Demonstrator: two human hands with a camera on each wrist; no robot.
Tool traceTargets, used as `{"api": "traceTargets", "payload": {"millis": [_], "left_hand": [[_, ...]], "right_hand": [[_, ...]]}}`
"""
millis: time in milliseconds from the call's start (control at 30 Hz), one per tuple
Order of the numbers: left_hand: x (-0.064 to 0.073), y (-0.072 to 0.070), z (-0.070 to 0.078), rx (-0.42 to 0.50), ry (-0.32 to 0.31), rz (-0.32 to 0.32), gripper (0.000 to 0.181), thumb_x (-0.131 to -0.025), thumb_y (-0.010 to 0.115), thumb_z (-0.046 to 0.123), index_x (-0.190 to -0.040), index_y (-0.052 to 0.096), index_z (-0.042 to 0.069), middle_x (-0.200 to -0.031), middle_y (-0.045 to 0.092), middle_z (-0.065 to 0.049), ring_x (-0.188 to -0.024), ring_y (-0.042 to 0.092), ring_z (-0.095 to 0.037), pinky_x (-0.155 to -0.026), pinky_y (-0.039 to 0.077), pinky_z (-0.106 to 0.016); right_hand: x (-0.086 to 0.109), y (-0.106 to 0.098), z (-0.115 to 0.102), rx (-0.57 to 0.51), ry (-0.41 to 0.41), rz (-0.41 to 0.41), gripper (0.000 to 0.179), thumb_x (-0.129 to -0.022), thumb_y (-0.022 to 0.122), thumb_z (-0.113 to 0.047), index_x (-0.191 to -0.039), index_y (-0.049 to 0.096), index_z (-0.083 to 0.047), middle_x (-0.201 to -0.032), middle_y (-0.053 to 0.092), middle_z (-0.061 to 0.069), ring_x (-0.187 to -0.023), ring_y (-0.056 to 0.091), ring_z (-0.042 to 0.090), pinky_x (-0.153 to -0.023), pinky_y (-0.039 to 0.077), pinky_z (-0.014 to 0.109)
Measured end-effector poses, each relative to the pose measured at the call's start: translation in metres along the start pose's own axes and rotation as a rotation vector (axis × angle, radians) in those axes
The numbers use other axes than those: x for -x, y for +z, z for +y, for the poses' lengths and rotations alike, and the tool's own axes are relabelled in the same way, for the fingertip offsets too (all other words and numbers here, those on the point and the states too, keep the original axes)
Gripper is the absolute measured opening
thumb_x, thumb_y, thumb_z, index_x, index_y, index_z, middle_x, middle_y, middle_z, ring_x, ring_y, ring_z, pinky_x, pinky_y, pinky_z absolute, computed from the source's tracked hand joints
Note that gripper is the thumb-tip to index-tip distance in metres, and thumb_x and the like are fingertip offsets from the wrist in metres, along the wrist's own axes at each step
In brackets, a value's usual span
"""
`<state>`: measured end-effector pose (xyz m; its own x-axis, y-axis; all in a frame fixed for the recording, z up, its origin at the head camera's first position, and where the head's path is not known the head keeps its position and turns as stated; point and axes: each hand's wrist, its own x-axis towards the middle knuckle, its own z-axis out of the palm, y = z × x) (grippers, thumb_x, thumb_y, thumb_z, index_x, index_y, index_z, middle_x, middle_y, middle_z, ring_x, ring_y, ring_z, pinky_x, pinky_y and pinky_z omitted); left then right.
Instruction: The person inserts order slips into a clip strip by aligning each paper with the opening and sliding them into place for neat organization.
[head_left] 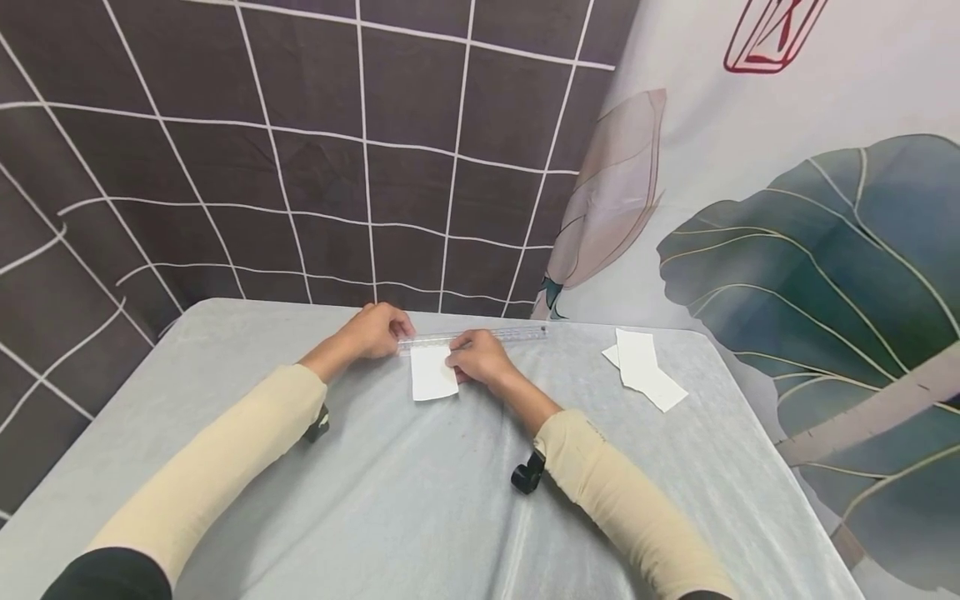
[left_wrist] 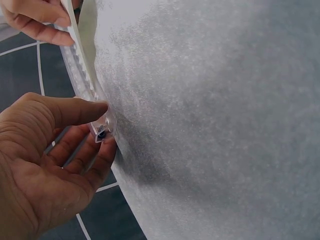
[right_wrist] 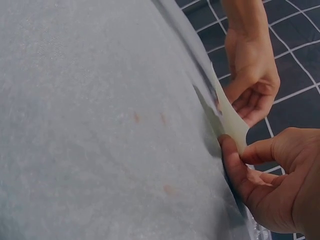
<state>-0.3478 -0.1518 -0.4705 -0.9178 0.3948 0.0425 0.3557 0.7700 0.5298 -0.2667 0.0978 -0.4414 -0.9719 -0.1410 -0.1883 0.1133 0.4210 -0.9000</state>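
Far left there's one dark cloth with a white grid (head_left: 315, 167) hanging behind one grey-covered table (head_left: 420, 500). Two hands in play, two pale sleeves, and a small black gadget (head_left: 317, 423) by the left wrist.

Left hand (head_left: 375, 329) first: thumb on top, fingers curled under, gap just wide enough for the left end of one clear ruler (head_left: 517, 334). That's the only ruler I count, running along near the table's back edge.

Next over, one white paper piece (head_left: 432, 375) sits in front of the ruler's left half, top edge right at it. From the wrists you can see it's bowed and tilted up off the cloth.

Right hand (head_left: 480, 358) has that paper's right side pinched, thumb and index basically closed on it. Second black gadget (head_left: 528, 475) is by that wrist.

Further right, loose white scraps (head_left: 636, 354) overlap on the table, looks like two, then one leaf-print cloth (head_left: 810, 242) hangs behind.
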Motion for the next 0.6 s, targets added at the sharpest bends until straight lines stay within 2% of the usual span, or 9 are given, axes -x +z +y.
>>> {"api": "traceTargets", "payload": {"millis": [133, 200, 300, 333, 433, 467, 533, 567, 600], "left_hand": [[0.01, -0.01, 0.015, 0.03, 0.027, -0.013, 0.045, -0.062, 0.062, -0.005, -0.096, 0.085, 0.015, -0.088, 0.079, -0.004, -0.084, 0.068, -0.023, -0.077, 0.054, -0.035], [0.009, -0.011, 0.017, 0.028, 0.002, -0.024, 0.044, -0.063, 0.063, -0.005, -0.096, 0.085, 0.015, -0.088, 0.079, -0.005, -0.085, 0.069, -0.024, -0.079, 0.054, -0.037], [0.005, -0.008, 0.012, 0.04, 0.014, -0.021, 0.044, -0.064, 0.063, -0.004, -0.094, 0.085, 0.02, -0.086, 0.079, 0.001, -0.084, 0.068, -0.02, -0.081, 0.053, -0.035], [0.007, -0.011, 0.018, 0.035, -0.002, -0.037, 0.045, -0.065, 0.063, -0.005, -0.097, 0.086, 0.018, -0.089, 0.08, -0.001, -0.087, 0.069, -0.022, -0.085, 0.054, -0.037], [-0.005, 0.002, -0.003, 0.015, 0.006, -0.01, 0.046, -0.063, 0.064, -0.003, -0.094, 0.085, 0.023, -0.086, 0.079, 0.005, -0.085, 0.069, -0.016, -0.083, 0.053, -0.034], [-0.005, 0.002, -0.002, -0.002, -0.019, -0.014, 0.046, -0.062, 0.065, -0.003, -0.094, 0.086, 0.023, -0.087, 0.08, 0.005, -0.086, 0.07, -0.016, -0.084, 0.054, -0.034], [-0.001, 0.0, 0.001, -0.011, -0.021, -0.021, 0.047, -0.063, 0.065, -0.005, -0.098, 0.086, 0.019, -0.091, 0.082, 0.0, -0.089, 0.072, -0.02, -0.085, 0.057, -0.036], [-0.006, 0.004, -0.007, -0.013, -0.016, -0.013, 0.048, -0.062, 0.065, -0.004, -0.096, 0.086, 0.021, -0.09, 0.081, 0.003, -0.087, 0.071, -0.017, -0.083, 0.056, -0.034], [-0.003, 0.002, -0.004, -0.009, -0.013, -0.011, 0.048, -0.061, 0.065, -0.004, -0.096, 0.086, 0.02, -0.09, 0.081, 0.002, -0.087, 0.071, -0.018, -0.082, 0.056, -0.034]], "right_hand": [[0.0, 0.002, -0.001, -0.02, 0.003, 0.002, 0.036, -0.089, 0.074, 0.002, -0.124, 0.075, 0.013, -0.082, 0.077, 0.015, -0.059, 0.069, 0.009, -0.063, 0.066, 0.025], [0.0, 0.003, -0.001, -0.025, 0.004, 0.004, 0.036, -0.089, 0.074, 0.003, -0.124, 0.075, 0.013, -0.082, 0.077, 0.014, -0.058, 0.068, 0.008, -0.062, 0.065, 0.024], [0.0, 0.004, -0.002, -0.03, 0.004, 0.002, 0.037, -0.089, 0.074, 0.003, -0.124, 0.074, 0.013, -0.085, 0.079, 0.018, -0.057, 0.068, 0.008, -0.061, 0.065, 0.024], [0.0, 0.004, -0.002, -0.026, 0.003, 0.002, 0.037, -0.089, 0.074, 0.003, -0.124, 0.074, 0.012, -0.087, 0.08, 0.019, -0.057, 0.068, 0.008, -0.062, 0.065, 0.024], [-0.001, 0.005, -0.002, -0.029, 0.003, 0.002, 0.036, -0.089, 0.074, 0.003, -0.124, 0.075, 0.012, -0.09, 0.081, 0.021, -0.058, 0.068, 0.008, -0.062, 0.065, 0.024], [0.0, 0.005, -0.002, -0.029, 0.003, 0.001, 0.036, -0.089, 0.074, 0.003, -0.124, 0.075, 0.012, -0.091, 0.081, 0.021, -0.058, 0.068, 0.008, -0.063, 0.066, 0.025], [0.0, 0.006, -0.002, -0.034, 0.001, -0.003, 0.036, -0.089, 0.074, 0.003, -0.124, 0.074, 0.012, -0.091, 0.081, 0.021, -0.059, 0.069, 0.009, -0.063, 0.066, 0.025], [0.0, 0.006, -0.003, -0.037, 0.001, -0.005, 0.036, -0.089, 0.074, 0.003, -0.124, 0.074, 0.012, -0.091, 0.081, 0.021, -0.06, 0.069, 0.009, -0.064, 0.067, 0.026], [0.0, 0.005, -0.003, -0.039, 0.001, -0.008, 0.036, -0.089, 0.074, 0.003, -0.124, 0.074, 0.013, -0.091, 0.081, 0.022, -0.061, 0.07, 0.01, -0.064, 0.067, 0.026]]}}
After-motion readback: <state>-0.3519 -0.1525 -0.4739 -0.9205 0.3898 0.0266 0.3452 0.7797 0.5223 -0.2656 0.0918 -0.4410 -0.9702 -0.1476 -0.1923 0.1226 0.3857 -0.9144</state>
